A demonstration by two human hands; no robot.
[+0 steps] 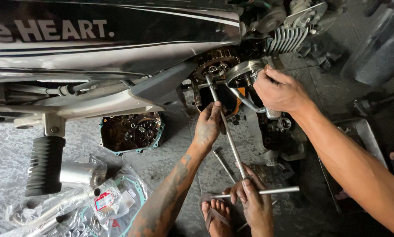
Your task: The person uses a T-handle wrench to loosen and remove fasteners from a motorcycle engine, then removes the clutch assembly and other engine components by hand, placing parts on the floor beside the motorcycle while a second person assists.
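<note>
My right hand [279,91] reaches in from the lower right and grips a round metal clutch drum [245,70] at the open side of a motorcycle engine [219,66]. My left hand is out of view. A co-worker's two greasy hands work a long T-handled wrench [230,136]. One of those hands [209,125] steadies the shaft just below the engine's toothed gear, and the other [254,197] holds the crossbar near a sandalled foot [215,213].
The black motorcycle body [109,39] fills the top left, with a rubber footpeg [45,164] below it. A removed engine cover [132,131] lies on the concrete floor. Bagged gaskets and parts [104,202] sit at the lower left, and a metal tray [359,136] at the right.
</note>
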